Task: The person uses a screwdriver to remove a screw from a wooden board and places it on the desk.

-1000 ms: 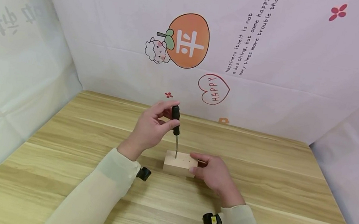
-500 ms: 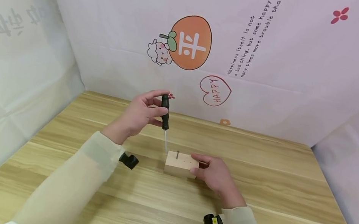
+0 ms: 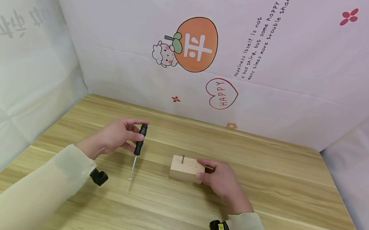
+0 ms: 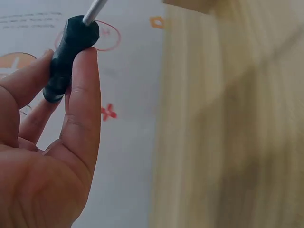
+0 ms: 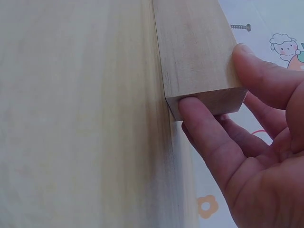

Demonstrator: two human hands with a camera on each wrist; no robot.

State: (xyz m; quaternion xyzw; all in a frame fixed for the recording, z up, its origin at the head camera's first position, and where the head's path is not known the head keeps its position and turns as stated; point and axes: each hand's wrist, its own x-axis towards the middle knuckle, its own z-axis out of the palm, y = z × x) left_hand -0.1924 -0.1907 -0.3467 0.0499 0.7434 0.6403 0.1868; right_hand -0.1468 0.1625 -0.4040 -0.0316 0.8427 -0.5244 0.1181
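My left hand (image 3: 115, 137) holds a black-handled screwdriver (image 3: 140, 140) between thumb and fingers, its thin metal shaft pointing down over the table left of the block. In the left wrist view the fingers pinch the dark handle (image 4: 71, 57). A pale wooden block (image 3: 184, 176) lies on the table, and my right hand (image 3: 222, 181) grips its right end. One screw (image 3: 183, 159) stands upright in the block's top, left of a few small holes. The right wrist view shows the screw (image 5: 240, 27) sticking out past the block's edge (image 5: 197, 52).
The wood-grain table (image 3: 156, 213) spreads out around the block. A printed white cloth (image 3: 278, 104) hangs behind it, with more cloth at both sides. Black wrist cameras (image 3: 99, 177) sit at both cuffs.
My left hand has lifted the screwdriver off the screw and carried it left and down, beside the block. The screw stays standing. My right hand keeps its grip on the block.
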